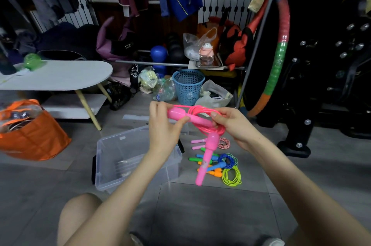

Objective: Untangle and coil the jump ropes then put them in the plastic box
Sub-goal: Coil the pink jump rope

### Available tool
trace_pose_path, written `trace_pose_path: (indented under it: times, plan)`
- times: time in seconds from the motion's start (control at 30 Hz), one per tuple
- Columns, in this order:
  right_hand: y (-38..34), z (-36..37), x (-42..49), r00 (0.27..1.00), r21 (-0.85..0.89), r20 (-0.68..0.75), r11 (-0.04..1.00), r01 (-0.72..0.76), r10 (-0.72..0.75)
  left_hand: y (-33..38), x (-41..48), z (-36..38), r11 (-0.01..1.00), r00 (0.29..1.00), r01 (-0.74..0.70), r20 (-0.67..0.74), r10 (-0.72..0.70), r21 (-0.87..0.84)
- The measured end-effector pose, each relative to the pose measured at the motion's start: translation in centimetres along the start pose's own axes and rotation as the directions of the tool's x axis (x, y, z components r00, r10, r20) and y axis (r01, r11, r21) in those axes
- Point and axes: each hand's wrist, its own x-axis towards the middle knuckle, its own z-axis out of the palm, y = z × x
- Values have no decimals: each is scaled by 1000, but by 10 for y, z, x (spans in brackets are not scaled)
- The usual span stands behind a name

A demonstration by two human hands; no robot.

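**Hands.** Both forearms reach forward from 6 o'clock and meet at mid-frame above the floor.
- Left hand [163,128]: palm turned away, fingers and thumb clenched around the upper handle [177,114].
- Right hand [233,125]: fingers and thumb pinch the coiled cord at that handle's far end.

**Pink jump rope [210,129], one.** It is held in the air between the hands, above the right edge of the box.
- The cord is gathered in several loops.
- The upper handle's long axis runs 9 to 3 o'clock, dipping slightly toward 4.
- The lower handle [206,157] hangs free, its long axis running 1 to 7 o'clock and its tip pointing to 7.

**Plastic box [109,157], one.** Clear and lidless, it sits on the floor at 7 o'clock of the hands.

**Other jump ropes [230,175], four coils.** They lie on the floor at 3 o'clock of the box.
- The cords are red-and-white, blue, teal and yellow-green.
- The handles are pink, green, blue and orange; their exact pairing is hard to tell.

**Surroundings.**
- One blue basket [187,87] at 12 o'clock.
- One orange bag [34,141] at 9 o'clock.
- One white desk [60,77] at 10 o'clock.
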Motion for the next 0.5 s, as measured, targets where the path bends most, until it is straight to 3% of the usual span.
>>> trace_pose_path:
  times: [0.1,0.17,0.23,0.3,0.33,0.4,0.43,0.5]
  plan:
    - [-6,14,0,999,20,-40,1000,22,-21,2,-12,11,961,994,-76,-51,93,267]
    - [-10,22,-2,1000,116,-22,993,-7,9,3,-16,19,928,988,-142,-8,154,345]
    - [-15,24,-3,998,238,0,969,-62,64,0,-17,22,919,964,-266,97,248,291]
    - [-16,18,-2,996,287,8,954,-85,87,-6,-14,18,946,953,-292,132,274,143]
    - [-15,13,-1,996,292,18,953,-84,83,-7,-13,15,969,969,-236,92,229,69]
    - [-14,4,0,995,335,67,937,-98,80,-7,-11,9,990,1000,7,5,-6,-141]
    - [-14,0,-1,991,376,100,919,-117,85,-5,-8,7,952,988,153,42,-148,-265]
    - [-18,-4,-3,982,455,165,876,-159,92,-2,-1,6,807,900,421,305,-312,-415]
